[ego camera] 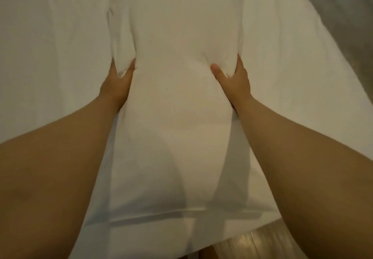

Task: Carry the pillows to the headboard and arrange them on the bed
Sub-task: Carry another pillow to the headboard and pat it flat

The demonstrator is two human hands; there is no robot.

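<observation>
A long white pillow (pixel 175 101) lies lengthwise in front of me over the white bed sheet (pixel 50 46). My left hand (pixel 118 83) pinches its left edge about halfway up, thumb on top and fingers under. My right hand (pixel 234 81) squeezes the right edge at the same height, thumb pressed into the top. The pillow bulges between both hands. Its near end reaches the bed's front edge. No headboard is in view.
The bed's right edge runs diagonally at the upper right, with grey floor or wall (pixel 347 16) beyond it. A strip of wooden floor (pixel 254 242) shows below the bed's near edge at the bottom.
</observation>
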